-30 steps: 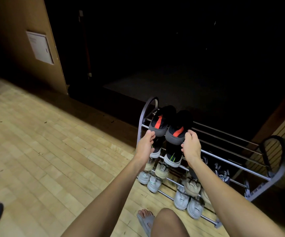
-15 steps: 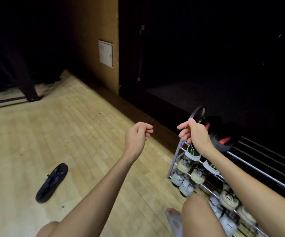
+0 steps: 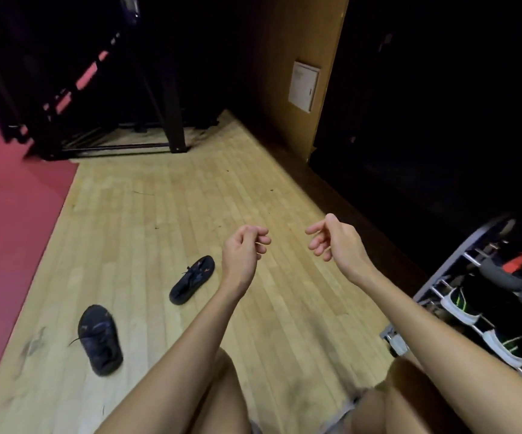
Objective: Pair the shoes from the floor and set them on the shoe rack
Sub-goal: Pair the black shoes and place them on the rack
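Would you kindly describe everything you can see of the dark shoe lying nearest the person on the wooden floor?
The dark navy lace-up shoe nearest the person lies on the pale wooden plank floor, left of the bare forearms. It looks like soft fabric with a darker sole rim, its opening facing up and a loose lace trailing off to the left. It rests flat, lengthwise roughly toward the camera. Nothing but the floor touches it; a second dark shoe lies apart, farther off.

A pale wooden strip floor (image 3: 191,195) carries two dark lace-up shoes, well apart: one (image 3: 192,279) lies farther off, the other (image 3: 100,339) nearer. A metal shoe rack (image 3: 450,270) stands at the right, holding shoes (image 3: 460,303).
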`<state>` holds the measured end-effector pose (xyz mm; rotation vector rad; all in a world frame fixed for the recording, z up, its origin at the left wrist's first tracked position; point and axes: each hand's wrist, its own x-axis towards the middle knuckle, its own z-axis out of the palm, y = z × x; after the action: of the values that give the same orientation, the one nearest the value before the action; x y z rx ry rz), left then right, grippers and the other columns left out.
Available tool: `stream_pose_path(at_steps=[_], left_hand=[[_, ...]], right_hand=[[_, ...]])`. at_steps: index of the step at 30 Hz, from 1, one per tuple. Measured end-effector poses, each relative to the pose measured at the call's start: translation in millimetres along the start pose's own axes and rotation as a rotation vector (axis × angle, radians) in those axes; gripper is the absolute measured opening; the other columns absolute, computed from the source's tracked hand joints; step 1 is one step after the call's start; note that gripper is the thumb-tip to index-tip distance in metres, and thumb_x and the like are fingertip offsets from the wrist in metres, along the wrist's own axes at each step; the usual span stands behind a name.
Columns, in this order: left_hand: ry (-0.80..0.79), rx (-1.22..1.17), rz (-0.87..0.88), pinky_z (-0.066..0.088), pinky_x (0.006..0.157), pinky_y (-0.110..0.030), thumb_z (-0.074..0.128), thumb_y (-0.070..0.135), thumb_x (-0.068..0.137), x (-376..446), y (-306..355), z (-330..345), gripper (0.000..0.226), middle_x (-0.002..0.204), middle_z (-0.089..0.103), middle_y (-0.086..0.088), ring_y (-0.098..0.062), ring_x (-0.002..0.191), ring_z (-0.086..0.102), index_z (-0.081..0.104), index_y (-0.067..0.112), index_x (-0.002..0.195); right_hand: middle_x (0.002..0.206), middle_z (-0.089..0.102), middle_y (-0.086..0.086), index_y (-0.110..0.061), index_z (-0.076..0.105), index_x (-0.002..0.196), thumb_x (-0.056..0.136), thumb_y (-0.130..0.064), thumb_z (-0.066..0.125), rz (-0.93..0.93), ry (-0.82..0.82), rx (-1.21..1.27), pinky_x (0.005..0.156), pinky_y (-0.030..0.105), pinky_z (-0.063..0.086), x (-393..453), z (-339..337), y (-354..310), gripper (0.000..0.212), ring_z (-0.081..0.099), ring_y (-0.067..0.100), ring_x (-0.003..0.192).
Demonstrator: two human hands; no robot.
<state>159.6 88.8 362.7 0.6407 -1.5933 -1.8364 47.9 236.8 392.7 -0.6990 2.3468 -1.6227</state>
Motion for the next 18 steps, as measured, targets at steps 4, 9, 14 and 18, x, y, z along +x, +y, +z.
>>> stream_pose_path(at_steps=[4, 9, 14, 18], left_hand=[[0.101, -0.003, -0.059, 0.043, 0.062, -0.025, 0.043, 0.016, 0.096, 5, -14, -42, 0.028, 0.074, 0.067, 0.001, -0.010, 0.061, 0.055, 0.069, 0.011, 0.089], [0.249, -0.074, -0.113, 0.044, 0.059, -0.025, 0.044, 0.013, 0.094, 18, -30, -94, 0.025, 0.068, 0.065, 0.001, -0.010, 0.055, 0.052, 0.068, 0.012, 0.084], [0.348, -0.058, -0.148, 0.044, 0.050, -0.016, 0.041, 0.007, 0.097, 23, -47, -142, 0.025, 0.068, 0.060, -0.002, -0.009, 0.052, 0.049, 0.065, 0.002, 0.093], [0.396, 0.083, -0.190, 0.043, 0.058, -0.022, 0.041, 0.012, 0.097, 30, -76, -185, 0.027, 0.070, 0.063, -0.001, -0.006, 0.055, 0.054, 0.066, 0.007, 0.089]], right_hand=[[0.067, 0.068, 0.005, -0.016, 0.072, 0.088, 0.106, -0.034, 0.027, -0.003, -0.065, -0.001, 0.053, 0.028, 0.044, 5, 52, 10, 0.052, 0.059, 0.013, 0.059], [0.071, 0.069, 0.006, -0.015, 0.071, 0.092, 0.106, -0.034, 0.027, 0.056, -0.188, -0.002, 0.053, 0.029, 0.043, 17, 116, 18, 0.050, 0.059, 0.014, 0.060], [0.072, 0.069, 0.004, -0.017, 0.071, 0.094, 0.102, -0.037, 0.029, 0.105, -0.315, -0.012, 0.055, 0.030, 0.044, 34, 170, 25, 0.047, 0.059, 0.013, 0.061], [0.075, 0.067, 0.002, -0.019, 0.069, 0.097, 0.103, -0.041, 0.029, 0.144, -0.387, -0.028, 0.056, 0.028, 0.044, 44, 207, 31, 0.046, 0.057, 0.012, 0.062]])
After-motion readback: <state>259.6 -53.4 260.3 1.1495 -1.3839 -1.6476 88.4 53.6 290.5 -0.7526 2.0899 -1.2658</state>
